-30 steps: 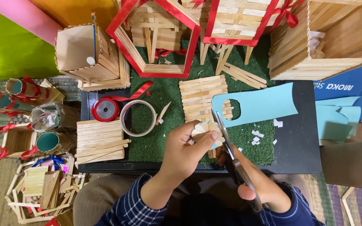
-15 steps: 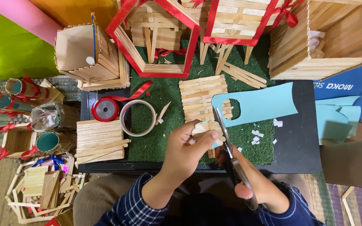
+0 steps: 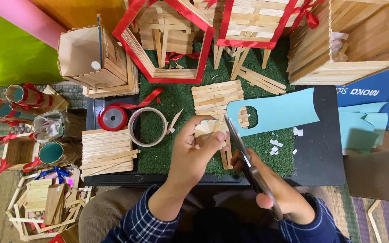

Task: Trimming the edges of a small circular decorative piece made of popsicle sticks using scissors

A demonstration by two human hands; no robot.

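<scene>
Two hands work close together: the left hand (image 3: pixel 199 150) pinches a small stick fan (image 3: pixel 207 128), and the right hand (image 3: pixel 275 193) grips scissors (image 3: pixel 244 157) pointing up just beside it.

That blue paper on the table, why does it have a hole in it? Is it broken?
Not broken. The blue paper has a neat rounded hole cut out near its left end, so sticks show through. Tiny white scraps lie scattered on the green mat below it. The right hand holds scissors.
</scene>
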